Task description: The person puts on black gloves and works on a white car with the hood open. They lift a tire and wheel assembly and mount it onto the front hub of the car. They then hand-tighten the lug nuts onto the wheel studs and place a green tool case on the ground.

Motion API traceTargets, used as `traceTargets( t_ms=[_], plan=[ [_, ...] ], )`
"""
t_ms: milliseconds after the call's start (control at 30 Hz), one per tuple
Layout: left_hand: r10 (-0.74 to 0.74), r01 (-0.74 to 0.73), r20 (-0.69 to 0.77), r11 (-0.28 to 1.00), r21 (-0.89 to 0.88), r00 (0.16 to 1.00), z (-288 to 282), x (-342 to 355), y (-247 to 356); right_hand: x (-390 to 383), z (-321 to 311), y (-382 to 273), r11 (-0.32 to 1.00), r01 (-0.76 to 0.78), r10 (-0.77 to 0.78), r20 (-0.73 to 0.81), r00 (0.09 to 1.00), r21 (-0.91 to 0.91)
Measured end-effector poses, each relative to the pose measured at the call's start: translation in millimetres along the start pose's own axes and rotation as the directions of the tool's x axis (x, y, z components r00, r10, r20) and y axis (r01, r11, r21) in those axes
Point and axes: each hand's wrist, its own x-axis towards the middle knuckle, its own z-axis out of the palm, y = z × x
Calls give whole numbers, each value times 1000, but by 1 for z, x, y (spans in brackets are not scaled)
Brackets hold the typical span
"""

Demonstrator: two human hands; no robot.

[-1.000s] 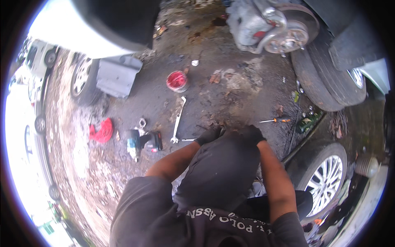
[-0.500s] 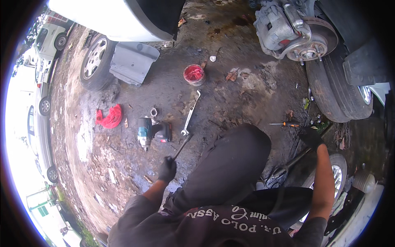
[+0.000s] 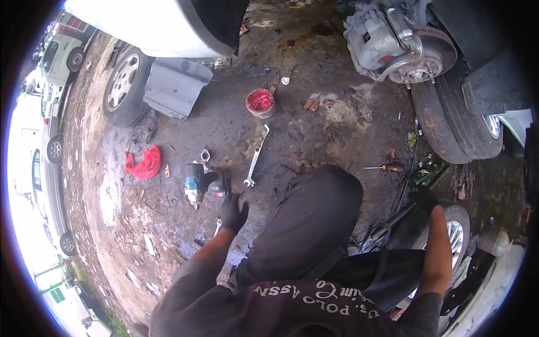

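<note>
My left hand [image 3: 233, 213], in a dark glove, is open with its fingers spread over the wet ground. Just ahead of it lies a teal and black cordless impact wrench [image 3: 195, 185]. Beside that forearm a metal hand tool [image 3: 218, 227] shows partly, its kind unclear. A combination wrench [image 3: 256, 160] lies further forward. At the right, my gloved right hand [image 3: 425, 199] is low beside a long dark bar [image 3: 402, 213]; its fingers are hidden against the dark background. An orange-handled screwdriver [image 3: 387, 168] lies forward and left of that hand.
A tub of red grease [image 3: 261, 103], a red cloth [image 3: 144, 163] and a large nut [image 3: 205, 155] are on the ground. An exposed brake disc with caliper [image 3: 421, 56] stands far right, above a tire [image 3: 446, 121]. Another wheel [image 3: 123, 87] lies far left.
The left hand has let go of the dark-handled tool and its fingers have spread. The right hand has moved slightly down. The whole view has shifted a little.
</note>
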Motion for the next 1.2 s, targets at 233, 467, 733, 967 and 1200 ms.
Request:
traceTargets(
  t_ms=[233,467,733,967,1200],
  plan=[
    [-336,318,139,938,136,932,74,114,-29,-8,7,-28,995,88,-92,-98,991,-40],
    [-459,243,499,866,438,735,72,159,6,-6,37,60,796,462,-418,196,887,-391],
    [-393,236,334,874,424,857,64,126,-5,-7,14,-29,987,109,-93,124,988,-120],
    [-494,216,388,790,574,778,47,152,21,-13,7,-75,994,44,-35,91,995,-98],
    [-151,-83,485,901,427,861,64,119,-42,-11,12,-81,992,78,-65,123,990,-102]
  ],
)
